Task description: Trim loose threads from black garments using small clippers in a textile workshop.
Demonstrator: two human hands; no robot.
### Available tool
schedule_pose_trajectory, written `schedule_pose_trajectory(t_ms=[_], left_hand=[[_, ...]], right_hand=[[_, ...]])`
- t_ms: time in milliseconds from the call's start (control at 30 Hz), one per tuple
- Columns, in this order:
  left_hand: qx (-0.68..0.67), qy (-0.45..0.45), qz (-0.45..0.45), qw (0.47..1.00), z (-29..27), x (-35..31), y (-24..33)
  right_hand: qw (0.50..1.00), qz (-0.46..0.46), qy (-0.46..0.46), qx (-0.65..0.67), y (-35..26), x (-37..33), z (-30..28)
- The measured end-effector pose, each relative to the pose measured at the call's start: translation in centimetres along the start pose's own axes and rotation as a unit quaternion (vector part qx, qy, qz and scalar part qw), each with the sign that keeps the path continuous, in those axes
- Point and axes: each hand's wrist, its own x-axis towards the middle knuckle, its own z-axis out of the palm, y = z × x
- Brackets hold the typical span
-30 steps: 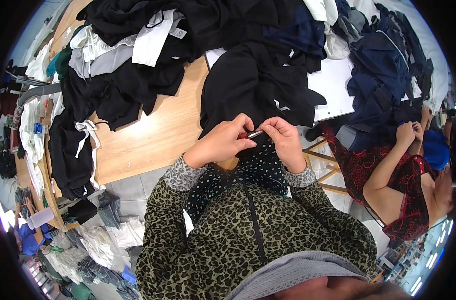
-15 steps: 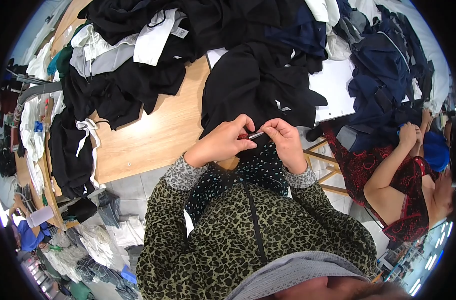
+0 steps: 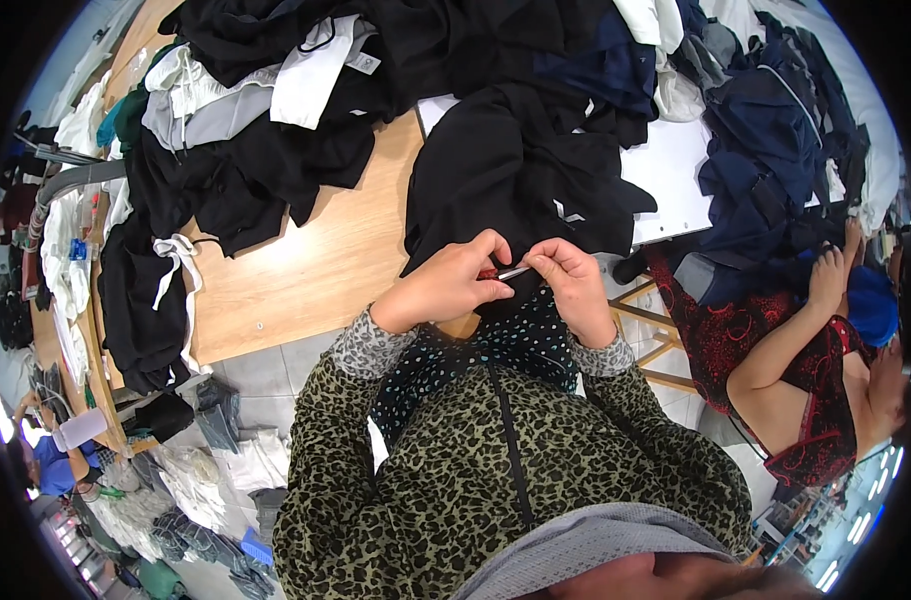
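Barely a shift there: the left hand [image 3: 441,286] still pinched the slim, red-handled metal tool [image 3: 512,272] before the crumpled black fabric garment [image 3: 505,165] — and the right hand [image 3: 573,286] stayed pressed, thumb to fingers, at its tip — work apparently holding at one spot.
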Motion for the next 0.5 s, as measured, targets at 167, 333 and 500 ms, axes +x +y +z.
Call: schedule_pose_trajectory(t_ms=[167, 333, 500], left_hand=[[0.045, 0.228, 0.105, 0.967, 1.6, -0.9, -0.7], [0.224, 0.37, 0.198, 0.88, 5.7, -0.4, -2.1], [-0.049, 0.293, 0.08, 0.951, 3.3, -0.2, -2.5]], right_hand=[[0.977, 0.043, 0.073, 0.197, -0.6, 0.2, 0.3], [0.96, 0.04, 0.069, 0.27, -1.2, 0.3, 1.3], [0.945, -0.176, 0.017, -0.276, -0.9, 0.6, 0.2]])
